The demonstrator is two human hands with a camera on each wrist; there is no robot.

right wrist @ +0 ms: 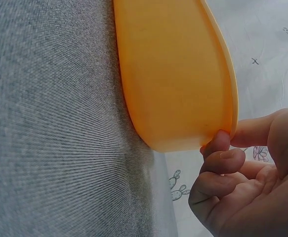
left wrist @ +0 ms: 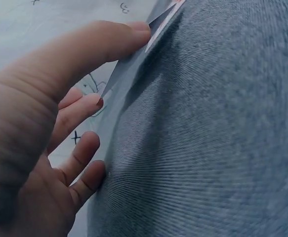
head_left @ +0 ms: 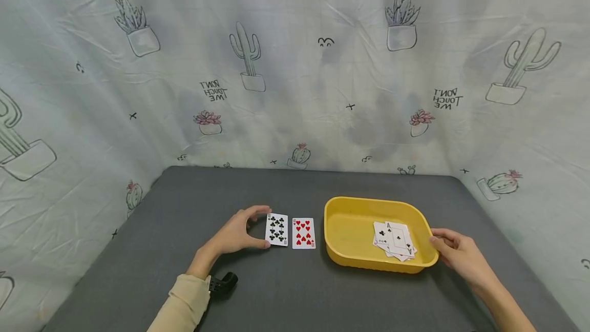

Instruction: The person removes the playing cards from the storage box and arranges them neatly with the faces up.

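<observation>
Left hand pinching clubs card, right hand at tray rim

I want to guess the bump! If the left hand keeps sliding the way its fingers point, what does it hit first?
The left hand already pinches the black clubs card. Going on rightward, it would probably meet the red hearts card next, well before the yellow tray.

Table cover: dark grey woven cloth, matt, with a fine ribbed weave plain in the wrist views. Yellow tray, on that cloth: smooth moulded plastic with a soft sheen; the cards inside it and the two cards left of it are smooth coated paper. Backdrop behind the tray: thin, creased, matt printed fabric.
</observation>
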